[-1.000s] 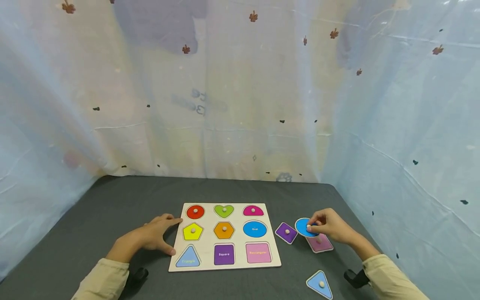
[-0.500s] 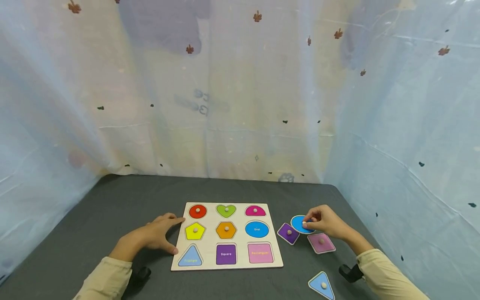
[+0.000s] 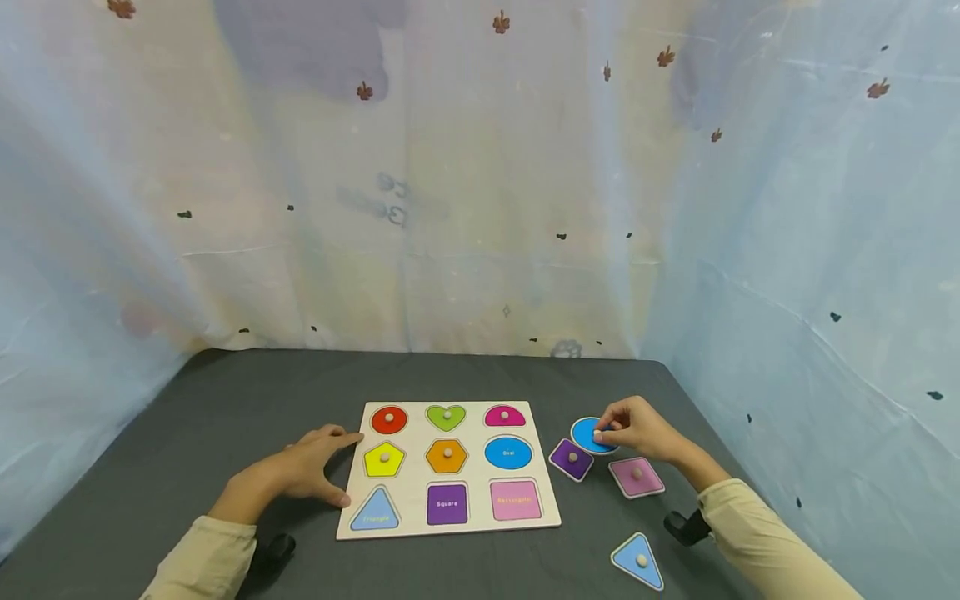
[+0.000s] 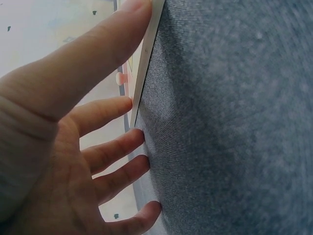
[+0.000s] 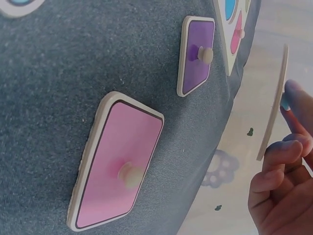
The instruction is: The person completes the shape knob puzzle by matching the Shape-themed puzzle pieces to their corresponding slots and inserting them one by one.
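**Oval lifted by its peg near the table's right edge**

Fingertips of the right hand (image 3: 637, 429) pinched the small peg of the blue oval piece (image 3: 587, 435), which hung clear of the cloth near the right edge of the table (image 3: 225, 400), just right of the puzzle board (image 3: 420, 467). The right wrist view showed the oval edge-on as a thin, flat slab; it looked light and stiff, probably wood, unlikely to bend, and prone to swing on its peg. The peg seemed the only sound place to grip it, since the rim was thin.

The left hand (image 3: 303, 471) lay spread and flat, fingers straight against the board's left edge, holding nothing.

In the board, six recesses held pieces with pegs; the oval, square and rectangle recesses stood bare. On the cloth lay the purple square (image 3: 572, 458), the pink rectangle (image 3: 636, 477) and a blue triangle (image 3: 637, 562).
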{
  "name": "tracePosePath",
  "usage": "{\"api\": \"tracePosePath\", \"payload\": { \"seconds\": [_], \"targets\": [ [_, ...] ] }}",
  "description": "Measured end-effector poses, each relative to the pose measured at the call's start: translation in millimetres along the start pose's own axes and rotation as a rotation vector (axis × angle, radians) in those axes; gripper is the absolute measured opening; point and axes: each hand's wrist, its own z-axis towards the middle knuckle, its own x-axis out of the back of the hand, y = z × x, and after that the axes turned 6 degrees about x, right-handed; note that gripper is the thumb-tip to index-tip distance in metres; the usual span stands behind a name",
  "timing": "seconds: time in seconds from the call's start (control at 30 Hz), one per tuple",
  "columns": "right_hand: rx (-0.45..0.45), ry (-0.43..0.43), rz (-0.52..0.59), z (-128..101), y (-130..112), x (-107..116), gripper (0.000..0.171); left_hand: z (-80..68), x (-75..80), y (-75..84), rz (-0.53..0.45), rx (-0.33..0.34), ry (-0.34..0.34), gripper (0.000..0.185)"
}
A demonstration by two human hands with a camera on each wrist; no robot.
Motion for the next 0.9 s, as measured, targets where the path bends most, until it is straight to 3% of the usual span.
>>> {"api": "tracePosePath", "payload": {
  "seconds": [0.9],
  "targets": [
    [-0.023, -0.019, 0.008, 21, -5, -2, 0.007, 1.0, 3.9, 1.3, 0.0, -0.004, -0.023, 0.104]
  ]
}}
